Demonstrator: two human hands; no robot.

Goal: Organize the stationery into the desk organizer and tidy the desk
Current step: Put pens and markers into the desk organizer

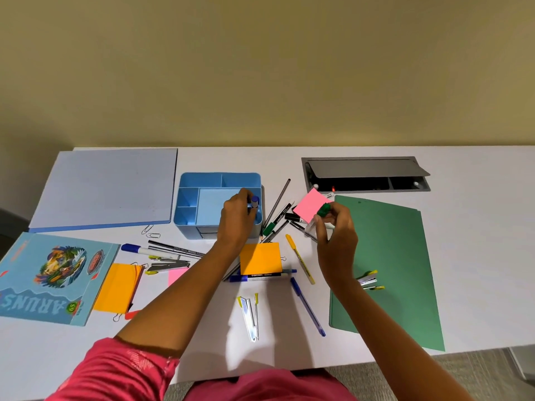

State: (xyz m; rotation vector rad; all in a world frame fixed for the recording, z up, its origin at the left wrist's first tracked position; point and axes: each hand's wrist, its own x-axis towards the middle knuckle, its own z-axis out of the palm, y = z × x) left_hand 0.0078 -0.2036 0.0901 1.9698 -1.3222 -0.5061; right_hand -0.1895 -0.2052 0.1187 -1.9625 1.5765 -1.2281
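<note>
Meanwhile, your left hand pinched a blue-capped marker upright over the light-blue plastic desk organizer, at its right edge; best lowered straight into a compartment. Right of the organizer, your right hand pinched a green-capped marker.

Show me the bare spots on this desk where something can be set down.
Bare desk lies near the front edge below the book, and far right beyond the green folder. It's crowded between the organizer and folder, where pens pile up.
</note>
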